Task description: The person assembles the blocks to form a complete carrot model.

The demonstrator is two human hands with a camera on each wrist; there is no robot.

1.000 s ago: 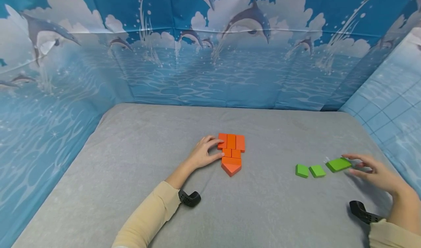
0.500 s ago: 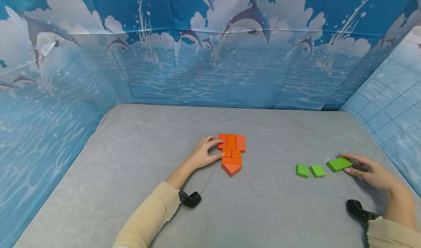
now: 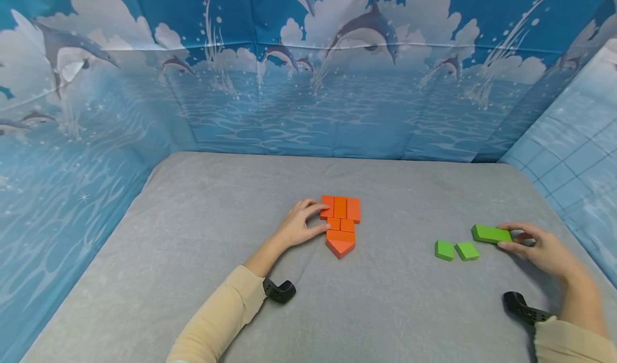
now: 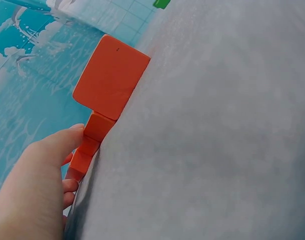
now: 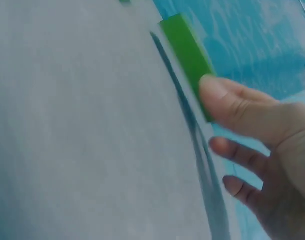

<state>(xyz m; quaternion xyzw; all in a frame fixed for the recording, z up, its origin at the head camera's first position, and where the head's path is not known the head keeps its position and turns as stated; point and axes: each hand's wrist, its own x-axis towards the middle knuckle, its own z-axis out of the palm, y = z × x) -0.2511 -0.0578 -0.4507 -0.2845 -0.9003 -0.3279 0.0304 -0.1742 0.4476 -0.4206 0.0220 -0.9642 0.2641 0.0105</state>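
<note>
My left hand (image 3: 293, 227) rests at the left side of a flat figure of orange wooden blocks (image 3: 340, 208), its thumb and a fingertip touching the blocks. In the left wrist view the thumb lies against a small orange block (image 4: 99, 126), beside a larger orange block (image 4: 112, 77); the other fingers are partly hidden. On the right, my right hand (image 3: 542, 249) pinches one end of a long green block (image 3: 489, 234) between thumb and fingers. The right wrist view shows that green block (image 5: 185, 52) raised off the cloth, with its shadow beneath.
Two small green blocks, one squarish (image 3: 444, 250) and one slanted (image 3: 467, 251), lie left of the right hand. Grey cloth (image 3: 231, 191) covers the table. A blue dolphin-print curtain (image 3: 308, 106) stands along the back and sides.
My right hand has closed on the long green block, which has lifted and moved slightly left and away, turning a little. The left hand and orange blocks stay as they were.
</note>
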